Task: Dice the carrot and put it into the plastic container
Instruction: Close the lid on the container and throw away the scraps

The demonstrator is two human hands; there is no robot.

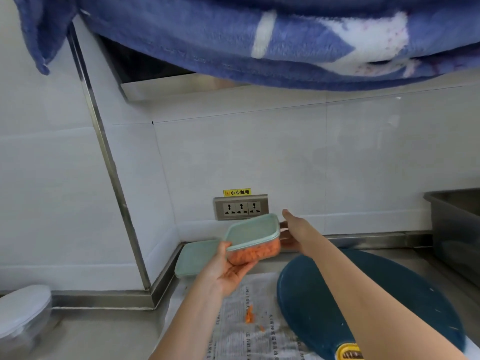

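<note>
A clear plastic container (255, 242) with a pale green lid on it holds orange diced carrot and is lifted above the counter near the back wall. My left hand (230, 271) grips its near left end from below, thumb on the lid's edge. My right hand (292, 231) holds its far right end, fingers partly hidden behind the box. A few carrot scraps (249, 314) lie on the newspaper (241, 331).
A second green-lidded container (193, 258) sits in the counter corner. A dark teal cutting board (324, 302) lies at right. A socket panel (241, 207) is on the wall, a grey bin (457, 229) far right, a lidded clear bowl (22, 313) far left. A blue towel (233, 40) hangs overhead.
</note>
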